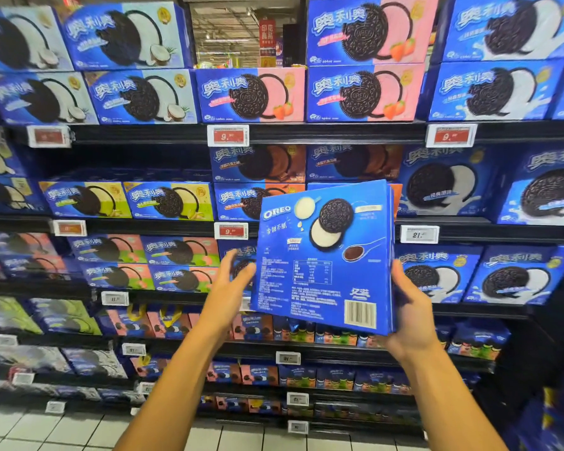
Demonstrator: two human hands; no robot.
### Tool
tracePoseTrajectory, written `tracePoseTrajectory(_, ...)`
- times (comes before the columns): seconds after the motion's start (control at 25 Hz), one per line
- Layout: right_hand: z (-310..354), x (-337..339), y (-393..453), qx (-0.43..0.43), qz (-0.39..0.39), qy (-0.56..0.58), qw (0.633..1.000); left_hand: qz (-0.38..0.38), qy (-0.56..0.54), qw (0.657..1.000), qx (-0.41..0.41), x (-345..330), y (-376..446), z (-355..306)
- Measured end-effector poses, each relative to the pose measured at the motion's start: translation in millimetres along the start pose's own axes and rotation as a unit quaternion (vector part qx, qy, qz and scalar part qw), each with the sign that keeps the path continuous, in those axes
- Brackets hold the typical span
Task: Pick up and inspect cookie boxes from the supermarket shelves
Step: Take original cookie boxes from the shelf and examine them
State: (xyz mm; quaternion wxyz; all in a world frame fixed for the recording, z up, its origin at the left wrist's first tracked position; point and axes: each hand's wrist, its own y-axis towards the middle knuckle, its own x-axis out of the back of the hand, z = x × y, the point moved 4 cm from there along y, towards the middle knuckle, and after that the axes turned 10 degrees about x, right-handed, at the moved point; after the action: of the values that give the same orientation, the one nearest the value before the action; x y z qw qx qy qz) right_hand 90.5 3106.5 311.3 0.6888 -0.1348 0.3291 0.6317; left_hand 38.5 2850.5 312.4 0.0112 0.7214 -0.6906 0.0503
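Both hands hold the blue cookie box (324, 255) back-side out for reading: right hand (411, 307) grips its edge, left hand (233, 281) steadies it with straight fingers.

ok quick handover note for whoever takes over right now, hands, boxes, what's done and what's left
Right hand: grips the blue cookie box at its lower right edge.
Left hand: open, fingers straight against the box's left edge.
Box: off the shelf, held up in front of the shelves, back panel with barcode facing the camera.
Done: one box picked up, inspection under way.
Left: finish reading it, then check other boxes on the shelves.
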Motion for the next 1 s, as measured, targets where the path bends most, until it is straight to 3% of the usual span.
tracePoseTrajectory(0.08, 2, 7, 2, -0.009, -0.004, 0.032, 0.999, 0.023, -0.06, 0.998, 0.024, 9, 5, 7)
tracePoseTrajectory(0.24, -7, 15, 4, -0.044, -0.007, 0.092, 0.995, 0.145, -0.203, 0.968, -0.007, 10, -4, 6)
tracePoseTrajectory(0.56, -22, 20, 5, -0.083, -0.006, 0.141, 0.987, 0.126, -0.199, 0.971, -0.028, 8, -12, 0)
tracePoseTrajectory(0.88, -18, 19, 5, -0.062, 0.013, 0.135, 0.989, 0.141, -0.214, 0.966, -0.032, 7, -13, -6)
tracePoseTrajectory(1.0, -11, 19, 3, -0.034, 0.009, 0.093, 0.995, 0.121, -0.173, 0.977, -0.026, 4, -10, -10)
